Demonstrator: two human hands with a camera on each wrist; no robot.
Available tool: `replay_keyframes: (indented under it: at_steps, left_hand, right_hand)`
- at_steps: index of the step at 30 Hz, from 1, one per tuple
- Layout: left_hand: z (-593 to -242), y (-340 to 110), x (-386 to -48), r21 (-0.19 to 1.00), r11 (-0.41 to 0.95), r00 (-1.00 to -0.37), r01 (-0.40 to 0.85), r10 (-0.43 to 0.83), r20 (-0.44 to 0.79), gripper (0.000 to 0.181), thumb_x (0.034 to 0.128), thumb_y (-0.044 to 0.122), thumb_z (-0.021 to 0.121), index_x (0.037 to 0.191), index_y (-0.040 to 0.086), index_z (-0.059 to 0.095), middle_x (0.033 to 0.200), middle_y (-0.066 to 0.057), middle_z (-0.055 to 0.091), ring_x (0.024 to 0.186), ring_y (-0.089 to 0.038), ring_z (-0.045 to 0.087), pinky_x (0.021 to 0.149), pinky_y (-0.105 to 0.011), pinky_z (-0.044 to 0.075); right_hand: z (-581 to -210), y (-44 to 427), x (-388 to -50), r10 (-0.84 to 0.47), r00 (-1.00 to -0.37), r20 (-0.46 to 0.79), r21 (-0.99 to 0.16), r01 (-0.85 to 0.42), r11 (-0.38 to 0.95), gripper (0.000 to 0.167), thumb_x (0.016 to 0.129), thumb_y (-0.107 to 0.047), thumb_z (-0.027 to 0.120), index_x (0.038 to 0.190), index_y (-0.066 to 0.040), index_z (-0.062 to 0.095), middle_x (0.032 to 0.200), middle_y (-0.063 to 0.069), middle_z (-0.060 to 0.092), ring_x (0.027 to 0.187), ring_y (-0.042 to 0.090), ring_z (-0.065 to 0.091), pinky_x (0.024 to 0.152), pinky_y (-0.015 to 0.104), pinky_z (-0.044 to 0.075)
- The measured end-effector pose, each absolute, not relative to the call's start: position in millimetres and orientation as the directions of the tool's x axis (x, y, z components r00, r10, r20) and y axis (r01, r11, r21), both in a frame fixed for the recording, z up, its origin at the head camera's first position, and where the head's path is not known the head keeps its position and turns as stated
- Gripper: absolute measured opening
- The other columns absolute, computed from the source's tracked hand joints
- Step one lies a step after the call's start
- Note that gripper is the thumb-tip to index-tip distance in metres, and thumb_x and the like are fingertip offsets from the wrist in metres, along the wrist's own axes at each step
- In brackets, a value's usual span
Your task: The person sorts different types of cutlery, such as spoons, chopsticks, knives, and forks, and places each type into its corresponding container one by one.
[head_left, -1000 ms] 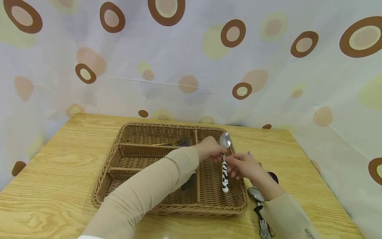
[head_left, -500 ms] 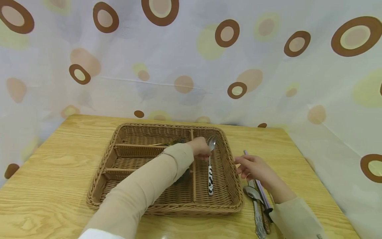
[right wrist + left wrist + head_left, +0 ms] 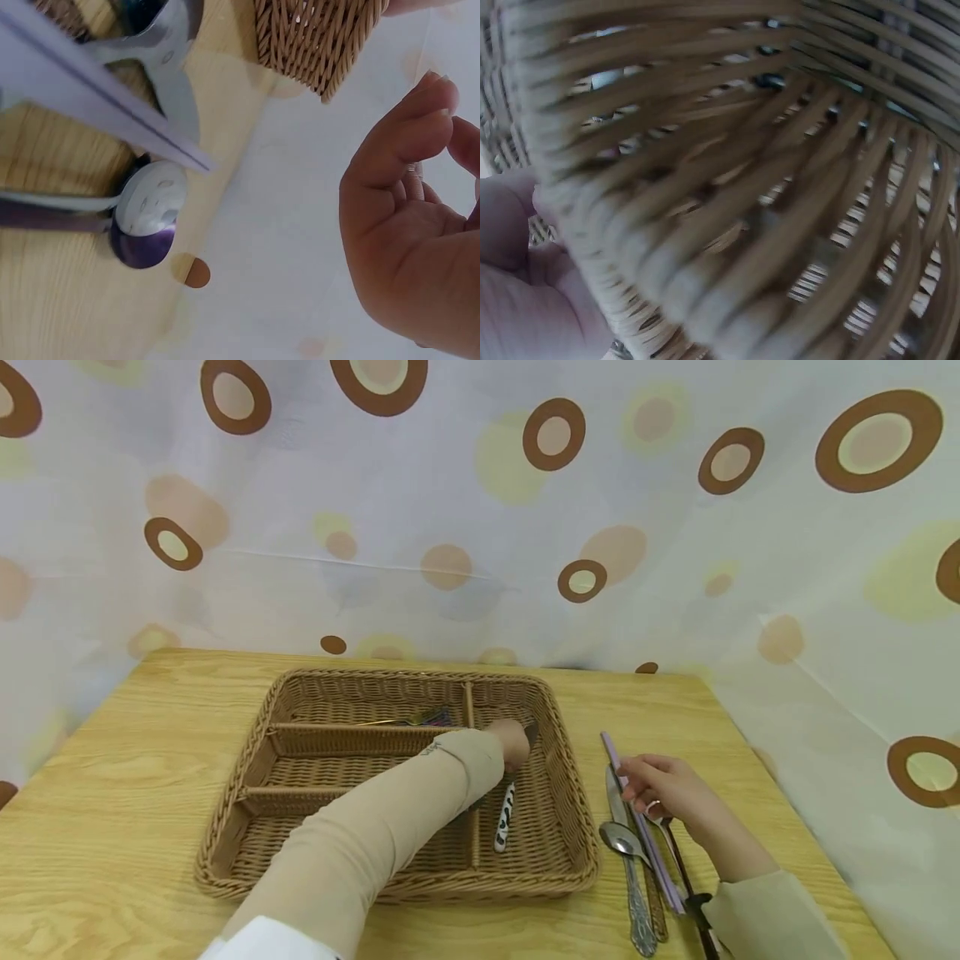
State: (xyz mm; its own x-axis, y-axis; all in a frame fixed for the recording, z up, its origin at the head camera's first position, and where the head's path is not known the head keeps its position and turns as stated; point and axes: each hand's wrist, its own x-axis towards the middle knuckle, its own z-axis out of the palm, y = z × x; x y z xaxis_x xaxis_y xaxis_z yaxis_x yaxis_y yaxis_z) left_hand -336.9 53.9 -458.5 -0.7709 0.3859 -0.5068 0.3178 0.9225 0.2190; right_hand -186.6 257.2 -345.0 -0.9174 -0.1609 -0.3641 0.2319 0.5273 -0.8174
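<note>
In the head view my left hand [image 3: 512, 745] is inside the wicker basket's [image 3: 517, 882] right compartment, around the neck of a spoon with a black-and-white handle [image 3: 505, 820]. Its fingers are mostly hidden there; the left wrist view shows part of the hand [image 3: 525, 300] behind blurred wicker [image 3: 727, 180]. Above the cutlery to the right of the basket hovers my right hand [image 3: 667, 787], fingers loosely bent and holding nothing. Purple chopsticks [image 3: 660, 867] lie beneath it. The right wrist view shows that hand [image 3: 409, 210] apart from the chopsticks [image 3: 90, 94].
Beside the chopsticks lie a silver spoon [image 3: 619, 837], a knife [image 3: 617, 795] and dark-handled cutlery [image 3: 702, 914]. Gold and purple cutlery [image 3: 431, 718] rests in the basket's back left compartment. A patterned cloth [image 3: 450, 485] hangs behind the wooden table [image 3: 142, 752].
My right hand has left the patterned spoon and moved right, over the loose cutlery. The spoon has gone left and lower into the compartment with my left hand, its handle now slanted.
</note>
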Motion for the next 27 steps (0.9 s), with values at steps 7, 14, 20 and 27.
replay_keyframes:
  at_steps: [7, 14, 20, 27]
  left_hand:
    - [-360, 36, -254, 0.379, 0.921, -0.850, 0.090, 0.269, -0.454, 0.025, 0.0950, 0.006, 0.045, 0.072, 0.006, 0.054, 0.052, 0.002, 0.032, 0.040, -0.006, 0.020, 0.041, -0.018, 0.023]
    - [-366, 32, -256, 0.371, 0.912, -0.834, 0.178, 0.340, -0.434, 0.022, 0.0954, 0.005, 0.046, 0.078, 0.006, 0.059, 0.064, -0.001, 0.045, 0.044, -0.008, 0.022, 0.041, -0.019, 0.022]
    - [-368, 35, -257, 0.342, 0.927, -0.847, 0.155, 0.303, -0.437, 0.038, 0.0975, 0.007, 0.042, 0.135, -0.001, 0.046, 0.126, -0.012, 0.058, 0.045, -0.009, 0.029, 0.043, -0.022, 0.027]
    - [-366, 36, -258, 0.378, 0.907, -0.846, 0.184, 0.342, -0.409, 0.024, 0.0955, 0.004, 0.046, 0.114, -0.002, 0.060, 0.095, -0.009, 0.063, 0.044, -0.010, 0.026, 0.042, -0.024, 0.026]
  right_hand:
    - [-351, 279, -178, -0.137, -0.912, -0.386, -0.771, 0.238, 0.590, 0.051, 0.100, -0.038, 0.041, 0.118, 0.008, 0.052, 0.072, -0.005, 0.058, 0.060, 0.010, 0.054, 0.056, 0.027, 0.043]
    - [-367, 317, -154, -0.122, -0.880, -0.459, -0.631, 0.226, 0.742, 0.037, 0.097, -0.035, 0.049, 0.082, -0.003, 0.057, 0.063, -0.002, 0.052, 0.053, 0.011, 0.046, 0.048, 0.025, 0.037]
    - [-386, 339, -132, -0.156, -0.840, -0.520, -0.568, 0.204, 0.797, 0.034, 0.090, -0.036, 0.060, 0.074, -0.006, 0.054, 0.059, -0.003, 0.050, 0.051, 0.009, 0.044, 0.046, 0.022, 0.035]
    - [-391, 340, -127, -0.186, -0.815, -0.549, -0.609, 0.237, 0.757, 0.033, 0.092, -0.032, 0.058, 0.070, -0.008, 0.052, 0.057, -0.004, 0.045, 0.051, 0.008, 0.039, 0.045, 0.018, 0.030]
